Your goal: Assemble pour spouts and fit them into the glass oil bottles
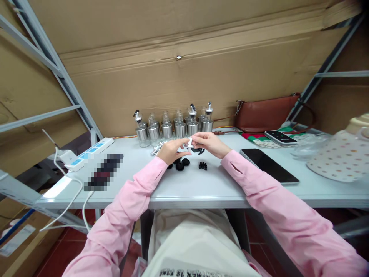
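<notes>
A small white pourer spout (190,143) is held up between my two hands over the middle of the table. My right hand (211,144) pinches its upper part with thumb and fingertips. From the other side, my left hand (173,150) curls thumb and forefinger around its lower end. Black round stoppers (180,166) lie under my left hand, partly covered by it. Small black plugs (203,165) are grouped to their right. Behind my right fingers are black cap pieces (198,151). White and silvery spout parts (157,147) are piled past my left hand.
Glass bottles with steel sleeves (166,130) line the back; several wear pourers. On the left are a power strip (89,154), a cable and a blurred-out item. A tablet (269,165), phone (280,137), brown bag (266,114) and dotted white item (340,157) occupy the right.
</notes>
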`<action>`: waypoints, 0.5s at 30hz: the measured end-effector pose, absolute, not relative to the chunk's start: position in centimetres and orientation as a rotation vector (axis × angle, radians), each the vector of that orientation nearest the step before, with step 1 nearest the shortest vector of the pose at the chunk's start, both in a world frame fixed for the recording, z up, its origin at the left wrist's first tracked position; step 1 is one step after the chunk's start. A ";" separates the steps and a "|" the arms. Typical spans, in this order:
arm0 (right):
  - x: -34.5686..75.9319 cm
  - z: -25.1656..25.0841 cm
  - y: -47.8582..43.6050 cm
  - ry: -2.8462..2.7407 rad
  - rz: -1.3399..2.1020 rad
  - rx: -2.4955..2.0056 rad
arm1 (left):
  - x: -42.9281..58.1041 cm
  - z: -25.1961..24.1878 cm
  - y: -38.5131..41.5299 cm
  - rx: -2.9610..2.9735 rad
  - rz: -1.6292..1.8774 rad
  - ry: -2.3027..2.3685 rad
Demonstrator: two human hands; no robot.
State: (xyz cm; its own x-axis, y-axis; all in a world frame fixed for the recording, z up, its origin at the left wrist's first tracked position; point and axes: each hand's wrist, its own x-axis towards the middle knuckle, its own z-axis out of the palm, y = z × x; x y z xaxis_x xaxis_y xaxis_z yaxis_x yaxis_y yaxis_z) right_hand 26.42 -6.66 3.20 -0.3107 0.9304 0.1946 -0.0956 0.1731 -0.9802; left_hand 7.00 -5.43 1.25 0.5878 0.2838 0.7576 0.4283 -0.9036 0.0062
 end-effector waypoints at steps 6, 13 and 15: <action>26.3 3.0 -6.6 -1.583 1.267 -0.876 | 7.1 1.8 -5.8 -2.659 -0.885 -0.623; 28.5 3.3 -5.7 -2.016 1.096 -1.124 | 6.3 1.8 -5.1 -2.677 -0.966 -0.740; 29.3 3.0 -5.2 -2.219 1.077 -1.159 | 6.1 1.6 -4.9 -2.656 -1.014 -0.757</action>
